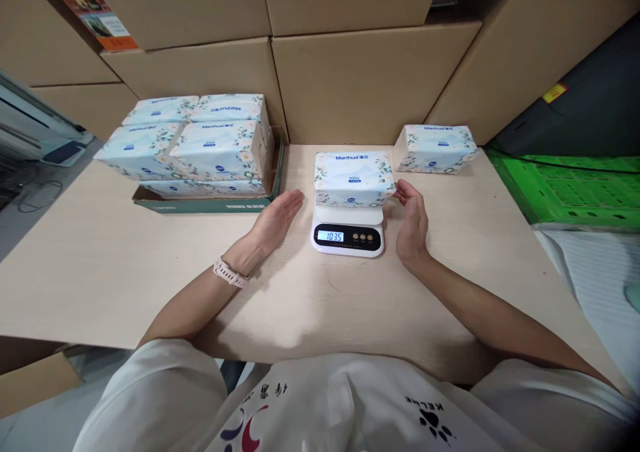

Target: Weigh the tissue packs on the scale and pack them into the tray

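Note:
A pack of tissues (354, 180), white and blue with flowers, rests on a white digital kitchen scale (347, 251) at the middle of the table. Digits that look like 103.5 or 1035 glow on its display. To the left of the scale is my left hand (278, 220), open, fingers extended, apart from the pack. My right hand (413, 222) is at the pack's right side, open with fingers slightly bent. Its fingertips are close to the pack's edge; whether they touch I cannot tell.
Several tissue packs (215, 151) sit stacked in a green tray-like carton (200, 205) at the back left. Another tissue pack (437, 151) stands at the back right. Cardboard boxes (360, 82) wall off the table's (280, 312) far side. A green plastic pallet (575, 189) lies to the right.

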`<move>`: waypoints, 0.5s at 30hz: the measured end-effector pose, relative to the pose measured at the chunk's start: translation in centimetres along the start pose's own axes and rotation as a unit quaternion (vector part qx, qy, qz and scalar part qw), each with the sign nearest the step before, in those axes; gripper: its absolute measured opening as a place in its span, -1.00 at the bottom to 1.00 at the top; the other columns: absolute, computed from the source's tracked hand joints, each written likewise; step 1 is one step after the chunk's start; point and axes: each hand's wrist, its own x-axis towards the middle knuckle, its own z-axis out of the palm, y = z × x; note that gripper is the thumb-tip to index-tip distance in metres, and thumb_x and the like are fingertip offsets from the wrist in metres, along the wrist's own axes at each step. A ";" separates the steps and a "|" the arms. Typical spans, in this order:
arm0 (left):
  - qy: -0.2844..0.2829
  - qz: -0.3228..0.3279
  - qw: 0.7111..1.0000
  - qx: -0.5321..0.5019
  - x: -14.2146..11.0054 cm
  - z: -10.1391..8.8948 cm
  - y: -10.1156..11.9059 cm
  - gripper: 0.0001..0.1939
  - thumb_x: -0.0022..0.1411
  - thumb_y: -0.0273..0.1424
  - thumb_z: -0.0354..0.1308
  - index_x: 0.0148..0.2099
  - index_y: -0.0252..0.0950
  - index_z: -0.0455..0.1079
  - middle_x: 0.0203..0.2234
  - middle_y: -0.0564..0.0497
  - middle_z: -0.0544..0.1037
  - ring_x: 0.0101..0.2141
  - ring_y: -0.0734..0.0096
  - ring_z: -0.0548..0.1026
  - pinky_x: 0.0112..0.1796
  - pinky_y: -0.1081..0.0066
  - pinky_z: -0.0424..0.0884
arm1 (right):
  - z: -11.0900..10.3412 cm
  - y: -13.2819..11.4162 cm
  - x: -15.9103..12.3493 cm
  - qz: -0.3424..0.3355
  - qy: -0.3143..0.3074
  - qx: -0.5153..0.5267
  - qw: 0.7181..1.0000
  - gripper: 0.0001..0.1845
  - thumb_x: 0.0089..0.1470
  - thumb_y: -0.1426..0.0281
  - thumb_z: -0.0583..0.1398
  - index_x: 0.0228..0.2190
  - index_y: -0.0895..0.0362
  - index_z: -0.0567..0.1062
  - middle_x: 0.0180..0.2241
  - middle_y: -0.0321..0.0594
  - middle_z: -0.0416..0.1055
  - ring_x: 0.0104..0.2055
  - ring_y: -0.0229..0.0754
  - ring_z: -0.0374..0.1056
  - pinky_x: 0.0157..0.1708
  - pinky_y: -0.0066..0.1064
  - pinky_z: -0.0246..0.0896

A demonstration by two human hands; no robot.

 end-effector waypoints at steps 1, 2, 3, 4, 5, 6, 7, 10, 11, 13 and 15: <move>0.002 0.009 1.000 0.014 -0.1 0.0 -0.3 -0.38 0.56 -0.21 0.02 0.53 -0.37 0.30 0.57 -0.17 0.25 0.55 0.26 0.23 0.57 0.28 0.05 | 0.0 0.0 0.0 -0.002 -0.003 -0.001 1.000 -0.18 0.32 -0.31 0.04 0.21 0.03 0.55 0.22 0.00 0.57 0.25 0.08 0.51 0.38 0.12 0.34; 0.005 0.024 0.999 0.032 -0.2 0.1 -0.5 -0.36 0.55 -0.19 0.06 0.54 -0.31 0.28 0.60 -0.12 0.19 0.58 0.26 0.16 0.58 0.26 -0.02 | -0.1 0.0 -0.1 -0.006 -0.007 -0.003 1.000 -0.17 0.33 -0.31 0.03 0.21 0.03 0.54 0.23 0.01 0.56 0.26 0.09 0.50 0.39 0.13 0.32; 0.009 0.044 0.998 0.054 -0.3 0.3 -0.8 -0.34 0.53 -0.16 0.11 0.56 -0.25 0.26 0.62 -0.07 0.14 0.60 0.26 0.09 0.59 0.25 -0.09 | -0.1 0.0 -0.1 -0.011 -0.010 -0.008 1.000 -0.17 0.33 -0.31 0.02 0.22 0.04 0.54 0.25 0.01 0.55 0.27 0.10 0.49 0.40 0.15 0.30; 0.011 0.066 0.995 0.074 -0.3 0.5 -1.1 -0.30 0.50 -0.13 0.17 0.56 -0.22 0.25 0.63 -0.05 0.09 0.62 0.25 0.02 0.60 0.24 -0.14 | -0.2 0.1 -0.1 -0.017 -0.014 -0.016 1.000 -0.16 0.33 -0.30 0.02 0.23 0.04 0.53 0.26 0.02 0.54 0.28 0.12 0.48 0.41 0.18 0.27; 0.010 0.087 0.992 0.093 -0.4 0.7 -1.3 -0.27 0.47 -0.11 0.22 0.56 -0.20 0.26 0.64 -0.05 0.06 0.63 0.23 -0.02 0.60 0.24 -0.17 | -0.2 0.1 -0.2 -0.025 -0.017 -0.026 0.999 -0.17 0.34 -0.29 0.02 0.23 0.05 0.53 0.26 0.03 0.53 0.29 0.13 0.46 0.42 0.20 0.24; 0.004 0.105 0.989 0.106 -0.4 1.0 -1.5 -0.24 0.44 -0.08 0.25 0.56 -0.20 0.26 0.64 -0.06 0.06 0.63 0.19 -0.05 0.59 0.23 -0.18 | -0.3 0.0 -0.2 -0.035 -0.020 -0.037 0.999 -0.17 0.34 -0.28 0.01 0.24 0.05 0.53 0.27 0.03 0.53 0.31 0.15 0.44 0.44 0.23 0.20; -0.004 0.117 0.987 0.113 -0.3 1.2 -1.6 -0.22 0.43 -0.06 0.27 0.56 -0.21 0.27 0.63 -0.08 0.07 0.64 0.16 -0.05 0.59 0.22 -0.18 | -0.3 0.0 -0.3 -0.046 -0.023 -0.047 0.998 -0.18 0.35 -0.27 0.01 0.23 0.06 0.53 0.26 0.03 0.53 0.31 0.16 0.43 0.45 0.25 0.17; -0.019 0.133 0.985 0.112 0.3 1.6 -1.7 -0.19 0.43 0.01 0.25 0.57 -0.22 0.26 0.64 -0.09 0.06 0.63 0.13 -0.05 0.59 0.22 -0.13 | -0.4 -0.3 -0.3 -0.066 -0.027 -0.061 0.996 -0.22 0.37 -0.23 -0.01 0.22 0.05 0.54 0.25 0.02 0.54 0.33 0.16 0.41 0.46 0.25 0.12; -0.021 0.133 0.985 0.112 0.5 1.7 -1.7 -0.17 0.43 0.04 0.24 0.58 -0.20 0.24 0.64 -0.07 0.04 0.64 0.15 -0.05 0.58 0.22 -0.12 | -0.4 -0.4 -0.3 -0.065 -0.026 -0.061 0.996 -0.23 0.37 -0.22 -0.01 0.22 0.05 0.54 0.25 0.01 0.54 0.32 0.16 0.41 0.45 0.25 0.12; -0.022 0.128 0.985 0.113 0.9 1.6 -1.7 -0.15 0.44 0.06 0.20 0.60 -0.19 0.20 0.65 -0.05 -0.01 0.64 0.20 -0.07 0.59 0.22 -0.14 | -0.6 -0.5 -0.1 -0.055 -0.023 -0.063 0.996 -0.25 0.38 -0.19 -0.02 0.22 0.04 0.54 0.24 0.01 0.54 0.31 0.15 0.41 0.45 0.26 0.11; -0.021 0.123 0.986 0.114 1.2 1.4 -1.8 -0.15 0.45 0.06 0.17 0.61 -0.21 0.16 0.66 -0.05 -0.04 0.64 0.23 -0.08 0.59 0.22 -0.16 | -0.7 -0.5 0.3 -0.048 -0.019 -0.076 0.996 -0.26 0.38 -0.16 -0.03 0.23 0.04 0.53 0.26 0.02 0.52 0.33 0.14 0.39 0.46 0.29 0.07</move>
